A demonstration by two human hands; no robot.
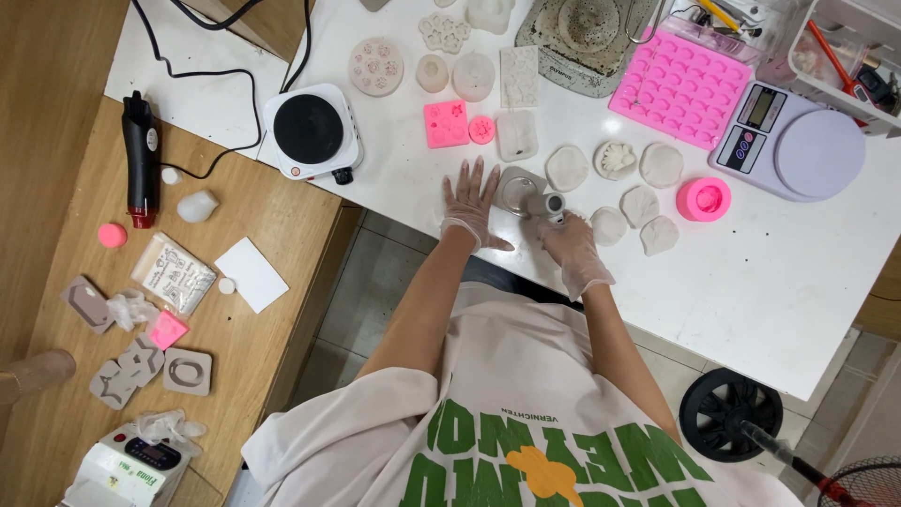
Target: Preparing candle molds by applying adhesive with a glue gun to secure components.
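White worktop is carrying moulds, a hotplate (312, 130) and a scale (798, 145); a wooden bench is standing beside its left edge. Near the front edge, the left hand (472, 202) is lying flat with fingers spread, steadying a grey mould (516, 189). The right hand (569, 241) is closing around a small grey tube (553, 206), tipping it at the mould. Filling seems to be the step in hand; the next move likely calls for a steady, slow tilt so nothing spills over the rim.
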